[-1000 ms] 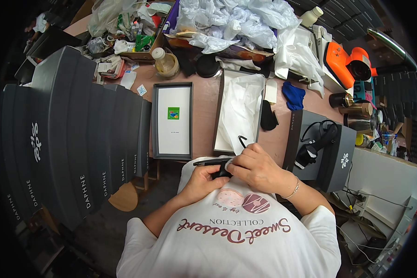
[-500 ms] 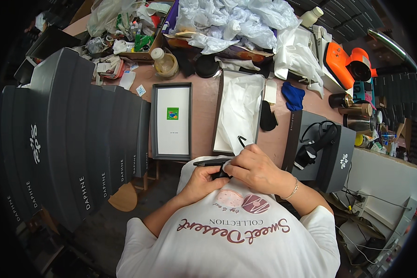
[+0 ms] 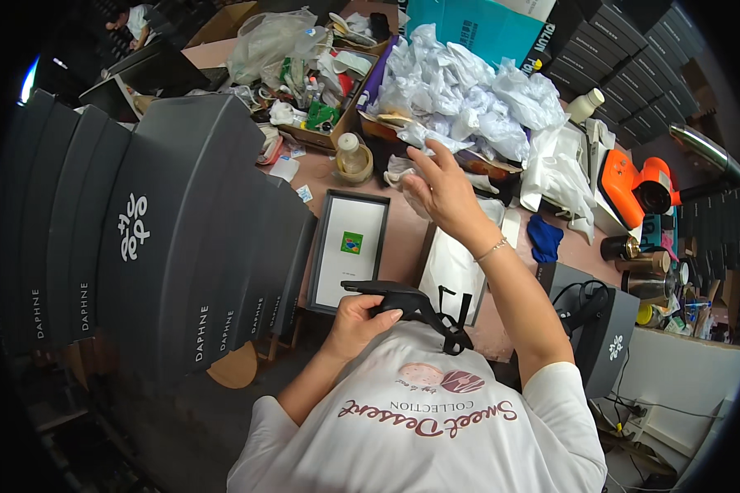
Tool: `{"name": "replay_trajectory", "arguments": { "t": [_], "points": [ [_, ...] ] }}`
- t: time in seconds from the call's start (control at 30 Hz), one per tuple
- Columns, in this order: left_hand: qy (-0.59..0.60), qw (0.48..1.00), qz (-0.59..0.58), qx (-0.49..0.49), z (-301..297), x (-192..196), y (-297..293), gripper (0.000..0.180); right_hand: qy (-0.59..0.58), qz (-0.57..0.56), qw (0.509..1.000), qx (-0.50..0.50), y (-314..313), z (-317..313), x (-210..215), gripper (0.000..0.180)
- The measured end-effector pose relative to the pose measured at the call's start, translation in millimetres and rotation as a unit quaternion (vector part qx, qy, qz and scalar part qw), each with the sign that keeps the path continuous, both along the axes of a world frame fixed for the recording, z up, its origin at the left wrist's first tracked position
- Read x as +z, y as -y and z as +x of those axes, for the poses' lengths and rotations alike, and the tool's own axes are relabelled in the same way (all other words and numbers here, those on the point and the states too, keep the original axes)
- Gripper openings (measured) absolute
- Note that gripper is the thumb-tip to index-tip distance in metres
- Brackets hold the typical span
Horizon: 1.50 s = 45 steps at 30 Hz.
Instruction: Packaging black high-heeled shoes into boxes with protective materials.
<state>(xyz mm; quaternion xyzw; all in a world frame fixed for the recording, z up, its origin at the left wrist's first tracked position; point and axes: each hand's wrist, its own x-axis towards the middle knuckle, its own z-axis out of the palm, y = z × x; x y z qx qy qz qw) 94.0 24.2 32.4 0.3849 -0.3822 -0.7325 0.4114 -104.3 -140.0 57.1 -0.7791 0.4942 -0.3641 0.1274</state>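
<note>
Left hand [image 3: 360, 325]: clamped around a slim black strappy shoe [image 3: 413, 304], before the white T-shirt [image 3: 370, 440].
Right hand [image 3: 446, 189]: apart, fingers spread, seemingly holding nothing, near crumpled white plastic bags [image 3: 460, 103].
Shoe's feel: probably light, stiff-soled, floppy-strapped; best gripped mid-sole.
Shoe's axis: left to right, straps dangling rightward; toe direction unclear.
Pink surface [image 3: 404, 246]: shallow dark-grey, white-lined box [image 3: 367, 217] beyond.

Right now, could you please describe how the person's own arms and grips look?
Short white sleeves leave both forearms bare. A thin, silvery bracelet circles the right wrist. The left grip and right grip wear no gloves.
</note>
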Motion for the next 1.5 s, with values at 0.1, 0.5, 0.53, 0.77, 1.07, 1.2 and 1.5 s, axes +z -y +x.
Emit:
{"name": "replay_trajectory", "arguments": {
  "t": [0.1, 0.5, 0.53, 0.77, 1.07, 1.2, 1.5],
  "points": [
    [0.033, 0.999, 0.007, 0.043, 5, -2, 4, 0.016, -0.044, 0.044, 0.998, 0.021, 0, -1, -5, 0.046],
    [0.129, 0.979, -0.025, 0.157, -27, -31, 56, 0.029, 0.325, 0.492, 0.803, 0.092, -132, -4, -47, 0.078],
    [0.154, 0.964, -0.088, 0.196, -31, -33, 57, 0.028, 0.336, 0.441, 0.827, 0.094, -129, -3, -45, 0.073],
    [-0.018, 0.992, 0.125, -0.022, -33, -37, 24, 0.047, 0.468, 0.348, 0.811, 0.034, -131, 7, -23, 0.068],
    [-0.023, 0.999, 0.005, -0.039, -52, -44, 11, 0.047, 0.367, 0.333, 0.868, 0.021, -147, -5, -20, 0.074],
    [0.019, 0.991, 0.06, -0.114, -50, -42, 11, 0.056, 0.235, 0.211, 0.948, -0.035, -140, -20, -32, 0.078],
    [-0.016, 0.976, 0.108, -0.186, -72, -15, 6, 0.066, 0.443, 0.265, 0.844, -0.146, -74, -78, -82, 0.044]
  ]
}}
